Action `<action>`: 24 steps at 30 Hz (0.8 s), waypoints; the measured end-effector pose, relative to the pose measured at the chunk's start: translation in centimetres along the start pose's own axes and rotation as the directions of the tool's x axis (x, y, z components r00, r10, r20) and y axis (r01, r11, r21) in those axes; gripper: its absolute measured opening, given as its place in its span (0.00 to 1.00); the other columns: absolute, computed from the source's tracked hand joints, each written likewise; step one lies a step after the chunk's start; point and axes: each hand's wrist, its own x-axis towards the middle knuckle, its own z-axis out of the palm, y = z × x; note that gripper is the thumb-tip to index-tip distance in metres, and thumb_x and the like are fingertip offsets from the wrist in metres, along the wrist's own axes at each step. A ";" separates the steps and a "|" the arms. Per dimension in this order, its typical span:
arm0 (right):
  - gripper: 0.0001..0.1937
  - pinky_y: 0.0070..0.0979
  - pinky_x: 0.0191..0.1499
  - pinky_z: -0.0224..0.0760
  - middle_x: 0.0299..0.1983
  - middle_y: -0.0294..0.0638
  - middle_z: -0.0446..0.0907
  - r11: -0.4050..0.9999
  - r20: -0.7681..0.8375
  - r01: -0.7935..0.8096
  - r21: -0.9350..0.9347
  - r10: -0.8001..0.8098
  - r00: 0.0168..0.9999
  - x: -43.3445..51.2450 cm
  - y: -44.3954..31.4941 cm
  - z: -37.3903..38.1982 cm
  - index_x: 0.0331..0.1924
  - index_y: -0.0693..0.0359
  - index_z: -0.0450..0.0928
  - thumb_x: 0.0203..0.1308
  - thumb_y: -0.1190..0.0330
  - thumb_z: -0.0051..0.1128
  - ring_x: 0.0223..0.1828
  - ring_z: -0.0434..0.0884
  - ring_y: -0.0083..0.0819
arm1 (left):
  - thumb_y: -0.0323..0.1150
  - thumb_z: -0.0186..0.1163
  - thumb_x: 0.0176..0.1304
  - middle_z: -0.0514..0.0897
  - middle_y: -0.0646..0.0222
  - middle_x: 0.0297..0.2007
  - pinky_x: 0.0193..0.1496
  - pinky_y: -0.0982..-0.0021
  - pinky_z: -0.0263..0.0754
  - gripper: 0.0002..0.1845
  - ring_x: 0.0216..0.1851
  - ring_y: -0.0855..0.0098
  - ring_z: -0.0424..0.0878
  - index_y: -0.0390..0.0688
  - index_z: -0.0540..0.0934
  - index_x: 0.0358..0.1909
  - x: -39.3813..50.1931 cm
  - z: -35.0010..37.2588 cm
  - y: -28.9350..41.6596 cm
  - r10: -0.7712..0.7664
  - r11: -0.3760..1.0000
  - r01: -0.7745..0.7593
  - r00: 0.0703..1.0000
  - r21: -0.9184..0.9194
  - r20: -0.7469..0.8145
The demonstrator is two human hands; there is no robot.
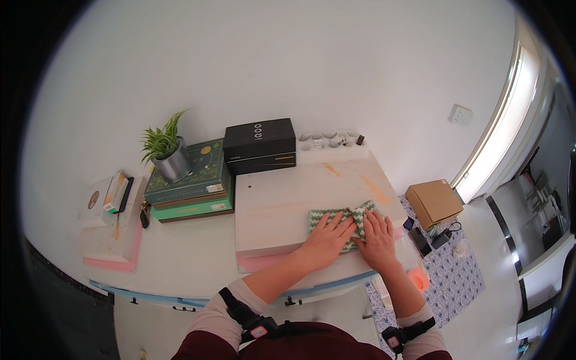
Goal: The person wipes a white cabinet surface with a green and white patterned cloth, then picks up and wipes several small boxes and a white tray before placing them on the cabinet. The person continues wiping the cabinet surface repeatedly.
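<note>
A green and white zigzag-patterned cloth [320, 217] lies on the right front part of a large white board-like box [274, 211]. The cloth's right portion is folded or bunched up. My left hand [330, 238] rests flat on its middle, fingers spread. Beside it, my right hand [377, 236] lies over the bunched right portion, fingers stretched forward and thumb toward the left hand. Whether the right fingers pinch any fabric is hidden. Orange smears [373, 189] mark the box top behind the cloth. A pink layer [258, 263] shows under the box's front edge.
Behind the box stand a black iQOO box [261, 144] and a white moulded tray [328, 150]. Leftward, a potted plant [171, 157] tops stacked green boxes [191, 202]. More boxes [103, 234] sit at far left. A cardboard box [434, 203] and chargers [441, 238] lie on patterned fabric [459, 279] at right.
</note>
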 end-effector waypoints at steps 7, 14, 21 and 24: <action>0.29 0.46 0.67 0.43 0.62 0.43 0.64 0.999 -0.050 -0.048 0.019 0.049 0.998 -1.4 4.2 -0.9 0.55 0.65 0.67 0.49 0.63 0.61 0.66 0.58 0.42 | 0.28 0.50 0.57 0.61 0.64 0.65 0.66 0.52 0.48 0.29 0.66 0.58 0.57 0.42 0.61 0.63 3.9 2.0 2.2 0.043 0.999 -0.043 0.999 -0.019 0.014; 0.28 0.46 0.66 0.44 0.62 0.44 0.63 0.997 -0.058 -0.063 0.042 0.065 0.996 -1.9 4.7 -1.0 0.55 0.65 0.68 0.48 0.64 0.62 0.66 0.57 0.43 | 0.28 0.49 0.57 0.62 0.64 0.64 0.67 0.54 0.49 0.29 0.66 0.58 0.57 0.42 0.62 0.63 4.0 1.8 2.7 0.050 0.997 -0.051 0.999 -0.050 -0.019; 0.26 0.42 0.62 0.55 0.59 0.49 0.65 0.990 -0.079 -0.002 0.142 0.013 0.997 -3.1 3.1 -1.9 0.53 0.66 0.68 0.47 0.69 0.61 0.62 0.61 0.48 | 0.25 0.46 0.57 0.63 0.62 0.64 0.67 0.54 0.48 0.28 0.66 0.58 0.58 0.42 0.62 0.63 1.5 0.2 2.8 0.083 0.989 -0.076 0.995 -0.126 0.051; 0.25 0.42 0.59 0.57 0.54 0.49 0.68 0.956 0.001 -0.021 0.294 0.021 1.000 -3.9 1.2 -1.5 0.50 0.66 0.71 0.47 0.65 0.62 0.57 0.65 0.48 | 0.25 0.45 0.58 0.63 0.61 0.63 0.68 0.55 0.48 0.27 0.66 0.60 0.58 0.41 0.62 0.63 -1.1 -0.8 2.4 0.102 0.984 -0.089 0.992 -0.151 0.077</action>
